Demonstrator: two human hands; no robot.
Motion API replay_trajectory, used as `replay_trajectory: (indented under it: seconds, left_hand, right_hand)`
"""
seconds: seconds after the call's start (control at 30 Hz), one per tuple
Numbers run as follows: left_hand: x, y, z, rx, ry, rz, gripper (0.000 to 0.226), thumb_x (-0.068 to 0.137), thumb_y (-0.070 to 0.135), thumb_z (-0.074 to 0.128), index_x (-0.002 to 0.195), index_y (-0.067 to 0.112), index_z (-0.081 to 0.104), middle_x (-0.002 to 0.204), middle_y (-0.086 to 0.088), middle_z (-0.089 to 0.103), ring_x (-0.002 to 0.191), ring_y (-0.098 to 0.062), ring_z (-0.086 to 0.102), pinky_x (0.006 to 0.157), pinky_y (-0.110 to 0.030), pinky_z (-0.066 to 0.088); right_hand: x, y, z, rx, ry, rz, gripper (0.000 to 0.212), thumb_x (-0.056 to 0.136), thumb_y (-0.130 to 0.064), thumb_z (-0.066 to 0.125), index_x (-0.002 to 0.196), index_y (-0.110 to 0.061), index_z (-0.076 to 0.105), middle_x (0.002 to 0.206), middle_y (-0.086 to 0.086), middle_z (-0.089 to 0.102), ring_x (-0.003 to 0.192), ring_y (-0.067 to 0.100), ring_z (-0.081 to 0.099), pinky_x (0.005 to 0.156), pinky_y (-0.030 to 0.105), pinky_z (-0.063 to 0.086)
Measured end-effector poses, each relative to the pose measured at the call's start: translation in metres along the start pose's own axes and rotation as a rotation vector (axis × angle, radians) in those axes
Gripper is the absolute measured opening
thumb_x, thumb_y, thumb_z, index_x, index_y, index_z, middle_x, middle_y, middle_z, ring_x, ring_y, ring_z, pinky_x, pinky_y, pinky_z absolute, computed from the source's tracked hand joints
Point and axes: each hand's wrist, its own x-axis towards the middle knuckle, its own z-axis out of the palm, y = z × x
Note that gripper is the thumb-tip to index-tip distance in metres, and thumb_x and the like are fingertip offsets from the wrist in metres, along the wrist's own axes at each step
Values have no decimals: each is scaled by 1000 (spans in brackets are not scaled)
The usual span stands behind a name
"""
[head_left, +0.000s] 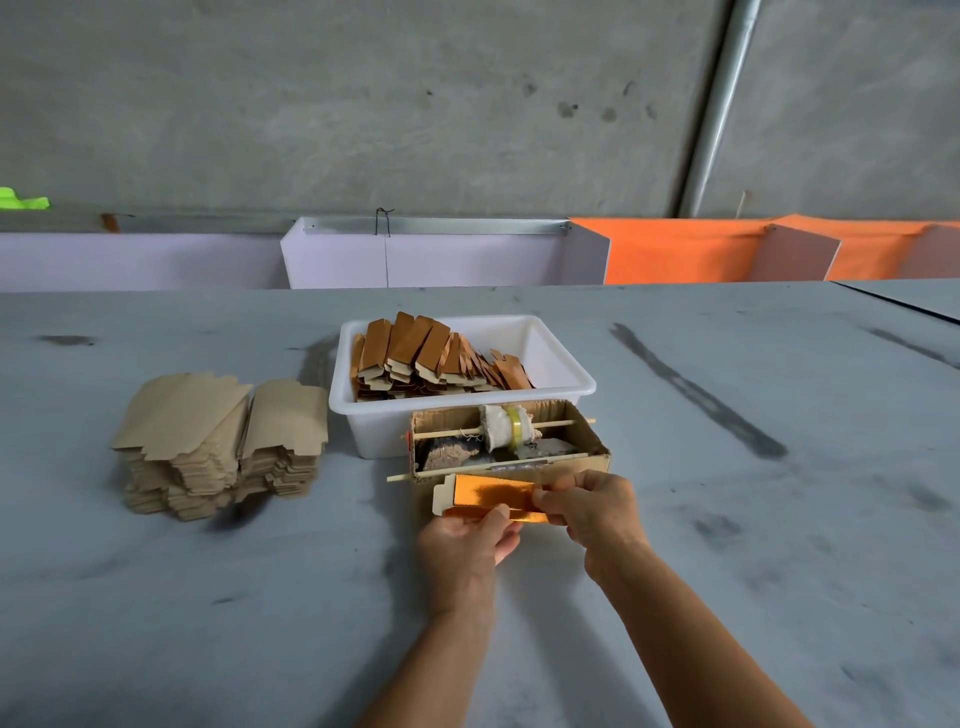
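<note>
I hold the gold carton (493, 496) low over the bench (727, 519); my left grip (467, 535) pinches its near edge, my right grip (592, 506) pinches its right end; its far edge sits just beside the cardboard box (592, 452), which blocks the way forward; behind stands the white tub (561, 374) of folded cartons (426, 358); a stack of flat blanks (218, 447) lies well apart leftward; open bench spreads right and toward me.

Soft, even daylight, med. brightness, no hard source in view. Faint shadow at the foot of the stack of flat brown cardboard blanks (218, 447) on the smudged grey tabletop (675, 519). Glare patch on the shiny orange foil-faced card sleeve (493, 493). White rectangular plastic tub (374, 434) nearly blown out. Wide-angle bend: grey metal wall pipe (722, 104) leans. Centre sharp, corners softer.
</note>
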Motion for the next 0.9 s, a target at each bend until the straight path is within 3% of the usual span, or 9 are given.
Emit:
replay_trajectory:
  seconds: [0.1, 0.2, 0.37, 0.6, 0.9]
  left_hand:
    - [-1, 0, -1, -8, -7, -22, 9, 81, -3, 67, 81, 6, 64, 78, -13, 72, 72, -25, 71, 56, -21, 57]
    - [-5, 2, -1, -36, 8, -45, 6, 82, -5, 65, 80, 0, 64, 72, -15, 71, 64, -23, 71, 52, -20, 56]
    - [-15, 3, -3, -84, 20, -46, 8, 81, -9, 63, 79, -2, 65, 69, -12, 69, 56, -19, 69, 52, -21, 56]
    - [-23, 2, -9, -99, 37, -54, 3, 82, -8, 63, 84, -5, 64, 78, -20, 69, 68, -26, 69, 54, -23, 57]
    - [-27, 0, -15, -92, 65, -42, 2, 80, -8, 66, 82, -8, 64, 73, -18, 68, 57, -19, 68, 52, -22, 56]
  right_hand:
    - [-1, 1, -4, 6, -28, 8, 21, 75, -2, 75, 64, -9, 59, 68, 7, 61, 58, 13, 55, 42, 16, 37]
    - [-9, 5, -11, 51, -118, -6, 19, 73, 1, 75, 66, -9, 60, 60, 4, 59, 50, 10, 51, 37, 12, 34]
    - [-25, 15, -19, 70, -302, -43, 20, 73, 1, 74, 64, -15, 65, 55, -1, 61, 48, 6, 51, 45, 16, 37]
    - [-36, 16, -16, 88, -357, -62, 21, 74, 4, 71, 65, -15, 69, 56, -1, 63, 49, 6, 51, 47, 16, 37]
    - [-42, 15, -11, 59, -376, -28, 16, 76, 5, 70, 78, -11, 73, 58, 2, 63, 53, 9, 50, 44, 15, 38]
